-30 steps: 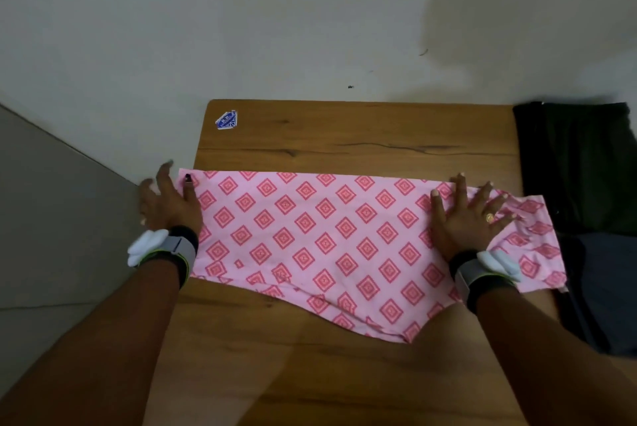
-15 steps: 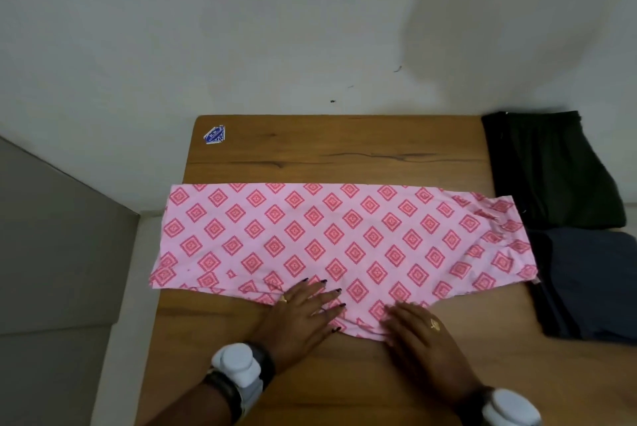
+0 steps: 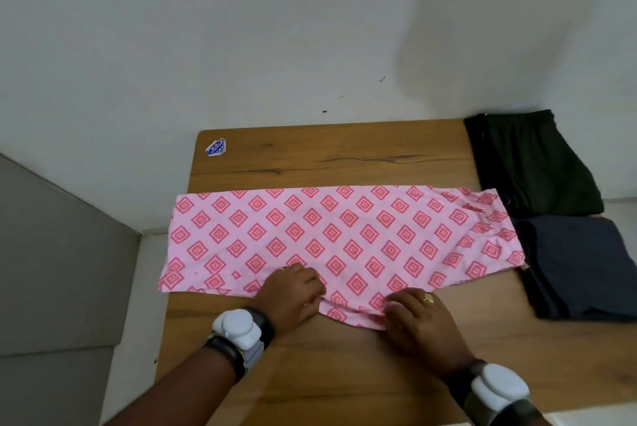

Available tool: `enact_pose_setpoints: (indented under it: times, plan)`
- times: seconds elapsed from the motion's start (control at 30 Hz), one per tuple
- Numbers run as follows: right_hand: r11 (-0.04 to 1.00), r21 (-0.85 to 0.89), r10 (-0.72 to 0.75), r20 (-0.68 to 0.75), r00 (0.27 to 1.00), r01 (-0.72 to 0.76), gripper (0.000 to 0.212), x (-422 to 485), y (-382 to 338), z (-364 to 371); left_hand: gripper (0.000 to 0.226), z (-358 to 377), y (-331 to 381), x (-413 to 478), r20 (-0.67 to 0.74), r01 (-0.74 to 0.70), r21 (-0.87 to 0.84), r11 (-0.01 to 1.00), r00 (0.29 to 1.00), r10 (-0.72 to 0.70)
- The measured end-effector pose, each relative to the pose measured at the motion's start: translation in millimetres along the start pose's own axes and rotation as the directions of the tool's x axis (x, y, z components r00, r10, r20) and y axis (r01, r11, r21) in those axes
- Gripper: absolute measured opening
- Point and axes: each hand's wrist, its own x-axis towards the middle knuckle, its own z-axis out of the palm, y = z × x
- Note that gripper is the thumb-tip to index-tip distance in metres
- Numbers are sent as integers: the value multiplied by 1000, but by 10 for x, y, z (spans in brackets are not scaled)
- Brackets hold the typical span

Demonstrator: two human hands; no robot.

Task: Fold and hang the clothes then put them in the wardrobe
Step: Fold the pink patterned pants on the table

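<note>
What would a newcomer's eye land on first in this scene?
The pink cloth with red diamonds, spread flat across the middle of the wooden table, stands out first. At its pointed near edge, the left hand and the right hand grip the fabric side by side. On the table's right side, a folded dark green garment lies behind a folded dark grey garment.

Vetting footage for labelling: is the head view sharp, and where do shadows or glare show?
Head view: pink cloth, left hand and right hand sharp; broad soft shadow on the wall upper right; no glare on the table.
</note>
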Motion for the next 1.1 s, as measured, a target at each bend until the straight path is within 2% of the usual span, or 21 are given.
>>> enact_pose_setpoints:
  times: [0.13, 0.23, 0.33, 0.4, 0.47, 0.53, 0.6, 0.67, 0.77, 0.9, 0.93, 1.0, 1.03, 1.1]
  plan:
    - [999, 34, 1, -68, 998, 1, 32, -54, -42, -60, 36, -98, -33, -25, -105, -60, 13, 998, 993, 61]
    - [998, 9, -54, -55, 997, 55, 34, -155, -54, -62, 29, -191, -25, -110, -144, -172, 63, 983, 973, 180]
    - [999, -26, -44, -36, 998, 44, 32, -210, -64, -8, 27, -134, -12, -211, -90, -273, 149, 950, 954, 288]
    - [999, -33, -34, 1, 999, 34, 28, -260, -76, 47, 11, -40, 6, -268, 11, -298, 149, 943, 954, 299]
    - [998, -44, -43, 14, 999, 43, 26, -304, -86, 86, 18, 3, 9, -296, 66, -245, 108, 963, 969, 239]
    - [998, -45, -40, -8, 999, 40, 29, -320, -84, 75, 14, -14, -13, -313, 34, -169, 74, 983, 985, 167]
    - [998, -49, -30, -28, 999, 28, 35, -320, -89, 53, 30, -48, -45, -349, -11, -60, 3, 998, 998, 60]
    - [998, -40, -39, 10, 999, 40, 36, -322, -91, 51, 39, -57, -122, -432, -8, 55, -20, 998, 998, -55]
    - [999, 15, -35, 103, 994, 34, 24, -331, -51, 35, 42, -97, -206, -550, 85, 173, 17, 985, 981, -174]
    - [997, -3, -78, 195, 978, 80, 49, -337, 40, -77, 78, -277, -347, -612, 192, 381, -36, 924, 910, -368]
    - [996, -10, -88, 206, 974, 92, 51, -344, 54, -96, 79, -320, -411, -621, 122, 413, -40, 910, 906, -406]
    - [992, -15, -122, 217, 968, 128, 48, -371, 113, -73, 67, -312, -593, -630, -103, 468, 20, 883, 880, -464]
    - [987, -24, -147, 228, 962, 157, 45, -380, 143, -48, 63, -304, -674, -613, -139, 531, 43, 846, 842, -522]
    - [968, -48, -227, 239, 944, 245, 42, -385, 186, 18, 70, -271, -809, -573, -67, 632, 83, 771, 775, -628]
